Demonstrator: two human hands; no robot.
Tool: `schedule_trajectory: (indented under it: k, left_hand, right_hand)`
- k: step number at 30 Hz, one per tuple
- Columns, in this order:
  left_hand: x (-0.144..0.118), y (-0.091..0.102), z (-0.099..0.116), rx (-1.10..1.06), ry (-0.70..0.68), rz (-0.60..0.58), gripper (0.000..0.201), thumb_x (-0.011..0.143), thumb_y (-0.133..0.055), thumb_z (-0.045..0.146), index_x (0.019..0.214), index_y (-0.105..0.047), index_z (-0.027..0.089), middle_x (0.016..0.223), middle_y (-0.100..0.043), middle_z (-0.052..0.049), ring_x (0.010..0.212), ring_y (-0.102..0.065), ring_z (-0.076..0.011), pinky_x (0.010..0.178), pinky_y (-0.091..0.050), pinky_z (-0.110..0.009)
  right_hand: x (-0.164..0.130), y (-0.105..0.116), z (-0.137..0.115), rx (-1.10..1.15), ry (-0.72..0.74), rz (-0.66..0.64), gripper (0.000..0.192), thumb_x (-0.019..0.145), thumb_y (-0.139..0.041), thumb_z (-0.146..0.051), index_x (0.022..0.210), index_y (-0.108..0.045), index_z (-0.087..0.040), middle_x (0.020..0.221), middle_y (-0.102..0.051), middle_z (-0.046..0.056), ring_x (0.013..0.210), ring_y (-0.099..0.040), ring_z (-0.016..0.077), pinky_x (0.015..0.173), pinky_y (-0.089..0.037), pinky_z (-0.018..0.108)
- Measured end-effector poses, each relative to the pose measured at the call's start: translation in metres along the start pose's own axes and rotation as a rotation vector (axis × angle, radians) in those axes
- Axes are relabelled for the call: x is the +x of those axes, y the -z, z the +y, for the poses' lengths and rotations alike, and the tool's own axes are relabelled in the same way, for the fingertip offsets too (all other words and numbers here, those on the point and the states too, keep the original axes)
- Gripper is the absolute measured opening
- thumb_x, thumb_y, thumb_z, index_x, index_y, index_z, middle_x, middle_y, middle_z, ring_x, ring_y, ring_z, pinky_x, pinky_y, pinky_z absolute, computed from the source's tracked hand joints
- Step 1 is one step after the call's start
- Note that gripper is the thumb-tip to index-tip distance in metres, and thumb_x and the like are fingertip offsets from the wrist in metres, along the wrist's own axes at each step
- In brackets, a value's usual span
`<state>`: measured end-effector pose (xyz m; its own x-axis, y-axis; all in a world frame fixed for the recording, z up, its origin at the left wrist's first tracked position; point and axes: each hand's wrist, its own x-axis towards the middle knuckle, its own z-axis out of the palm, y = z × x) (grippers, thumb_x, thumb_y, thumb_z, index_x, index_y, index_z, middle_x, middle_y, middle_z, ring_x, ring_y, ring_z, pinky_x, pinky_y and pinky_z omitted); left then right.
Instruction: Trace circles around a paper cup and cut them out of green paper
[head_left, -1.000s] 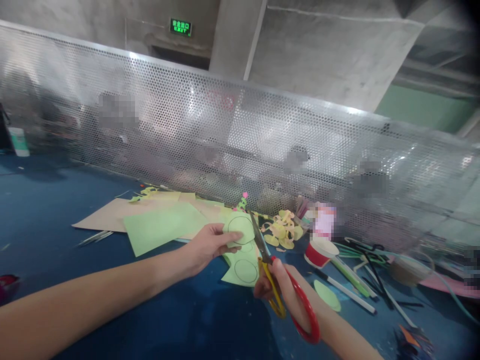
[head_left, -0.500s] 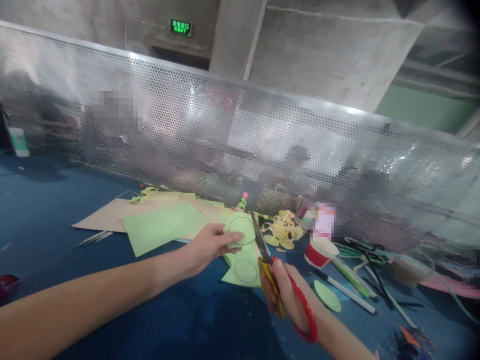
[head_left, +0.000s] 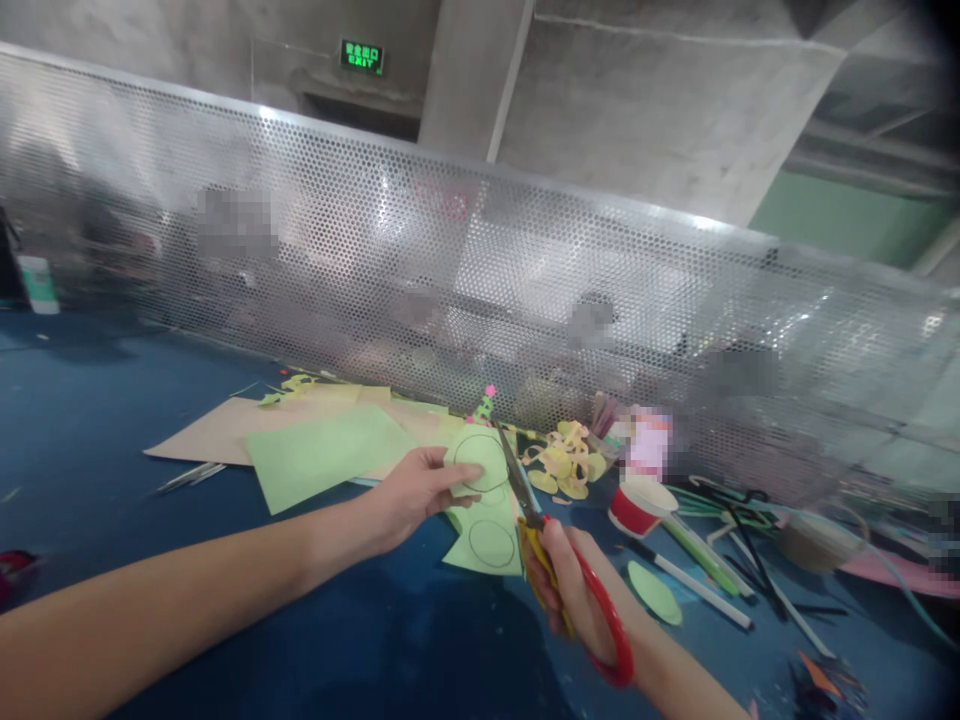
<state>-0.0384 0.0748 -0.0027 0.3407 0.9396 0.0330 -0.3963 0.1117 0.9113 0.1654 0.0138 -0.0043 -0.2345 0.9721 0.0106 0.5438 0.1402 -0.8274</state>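
Pinched between the thumb and fingers of my left hand (head_left: 424,490) is a piece of light green paper (head_left: 480,455) with a circle drawn on it. My right hand (head_left: 577,575) grips scissors (head_left: 532,510) with red and yellow handles. Their blades point up and away, along the right edge of the held piece. Below it lies a green sheet (head_left: 484,545) with another drawn circle. A cut green oval (head_left: 654,592) rests on the table to the right of my right hand.
Green paper (head_left: 322,450) lies over a tan sheet (head_left: 202,435) on the left. Yellow paper scraps (head_left: 566,460), a red and white paper cup (head_left: 640,505), a white marker (head_left: 697,585) and pipe cleaners (head_left: 757,550) lie right. A perforated metal screen (head_left: 360,250) borders the blue table (head_left: 300,640).
The held green piece has shifted very slightly left against the scissors. The scissors' handles have moved a little closer together. Both arms stay nearly in place.
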Motion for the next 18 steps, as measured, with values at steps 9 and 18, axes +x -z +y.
schedule_trajectory:
  k: [9,18]
  left_hand:
    - [-0.001,-0.005,0.005,-0.040,-0.001,0.049,0.026,0.060,-0.086,0.024,0.080,-0.074,0.012,0.086,-0.074,-0.009,0.077,-0.066,-0.0168,0.073,-0.053,-0.026]
    - [0.000,-0.003,0.006,-0.042,-0.014,0.067,0.024,0.060,-0.085,0.022,0.078,-0.074,0.011,0.080,-0.072,-0.007,0.073,-0.064,-0.0148,0.070,-0.053,-0.025]
  right_hand:
    - [0.001,0.000,-0.003,-0.058,-0.034,0.030,0.064,0.086,-0.024,-0.078,0.055,-0.034,-0.023,0.040,-0.033,-0.005,0.031,-0.039,0.0094,0.036,-0.033,0.022]
    - [-0.004,-0.001,-0.011,-0.015,-0.049,0.046,0.062,0.085,-0.026,-0.079,0.056,-0.029,-0.025,0.039,-0.029,-0.006,0.031,-0.031,0.0085,0.034,-0.024,0.024]
